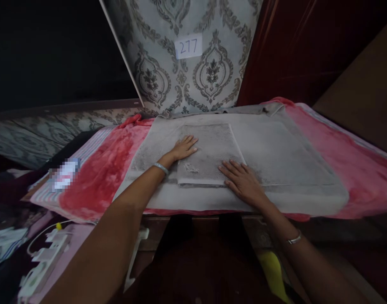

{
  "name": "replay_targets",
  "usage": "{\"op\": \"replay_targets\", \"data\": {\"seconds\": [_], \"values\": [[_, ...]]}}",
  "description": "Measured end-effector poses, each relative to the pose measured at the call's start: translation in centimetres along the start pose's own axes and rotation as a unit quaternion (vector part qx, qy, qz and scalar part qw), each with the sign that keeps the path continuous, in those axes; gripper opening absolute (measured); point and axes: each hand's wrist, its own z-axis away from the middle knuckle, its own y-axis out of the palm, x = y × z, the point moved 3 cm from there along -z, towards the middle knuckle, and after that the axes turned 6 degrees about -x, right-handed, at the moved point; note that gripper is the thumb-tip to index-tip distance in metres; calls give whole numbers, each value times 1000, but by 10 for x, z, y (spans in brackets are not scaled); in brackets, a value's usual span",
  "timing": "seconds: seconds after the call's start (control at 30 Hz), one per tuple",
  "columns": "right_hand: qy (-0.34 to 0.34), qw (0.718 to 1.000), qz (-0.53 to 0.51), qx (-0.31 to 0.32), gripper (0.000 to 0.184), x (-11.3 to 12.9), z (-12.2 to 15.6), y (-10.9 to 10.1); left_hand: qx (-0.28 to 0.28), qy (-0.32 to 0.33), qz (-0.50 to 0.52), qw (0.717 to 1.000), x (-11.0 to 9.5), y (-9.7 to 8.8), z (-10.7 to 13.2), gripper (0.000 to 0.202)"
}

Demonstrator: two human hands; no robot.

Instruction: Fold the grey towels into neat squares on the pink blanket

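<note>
A folded grey cloth [209, 143] lies flat in the middle of a larger pale grey cloth [269, 143]. On the folded cloth's left edge rests my left hand [183, 147], fingers spread and palm down. My right hand [242, 179] is laid flat near its lower right corner, fingers stretched out. Neither hand grips anything. A small whitish patch [191, 168] shows on the folded cloth between the hands. Whether this is a tear or a mark, I cannot tell.
Red and pink plush blankets [95, 173] lie under the grey cloth. A dark screen [57, 55] stands at the back left. The patterned wall carries a paper marked 277 [188, 45]. A white power strip [46, 261] is at the lower left, and something yellow [272, 272] lies below the table.
</note>
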Motion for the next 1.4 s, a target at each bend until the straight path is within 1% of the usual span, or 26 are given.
{"op": "replay_targets", "data": {"seconds": [0.03,0.1,0.17,0.23,0.27,0.33,0.37,0.43,0.53,0.63,0.73,0.87,1.0,1.1,1.23,1.33,1.4], "values": [[0,1000,2,0,54,0,0,0,-9,-5,18,1000,2,-3,3,58],[-1,1000,3,-1,54,0,0,0,-62,-23,60,996,9,-11,16,53],[-4,1000,4,-4,54,0,1,1,-135,-62,101,984,17,-16,40,48],[-6,1000,6,-9,53,-1,1,2,-183,-113,135,967,23,-16,69,41],[-7,1000,7,-14,53,-1,2,3,-193,-135,150,960,25,-15,83,39],[-10,1000,6,-26,53,-2,2,5,-194,-159,172,953,21,-10,106,35],[-13,999,5,-33,54,-3,2,6,-193,-161,178,951,18,-7,114,33],[-20,999,3,-46,54,-4,2,9,-201,-163,176,950,9,-3,123,28],[-27,998,3,-59,55,-5,3,10,-221,-170,144,949,-1,1,123,21],[-26,998,5,-61,55,-5,3,10,-224,-171,142,949,-4,3,119,12],[-24,998,6,-58,54,-5,3,9,-240,-165,181,940,-1,5,119,13],[-23,998,4,-57,53,-4,3,10,-273,-166,236,918,8,3,121,14],[-25,998,5,-59,54,-5,3,11,-292,-164,252,908,14,-2,118,17],[-28,998,8,-64,55,-5,3,11,-295,-158,242,911,15,-5,113,16],[-31,997,10,-65,55,-5,2,11,-303,-128,201,923,11,-8,109,14],[-31,998,9,-62,54,-5,2,10,-318,-131,177,922,11,-10,109,15],[-29,998,9,-60,53,-5,2,9,-308,-135,155,929,12,-9,111,15]]}}
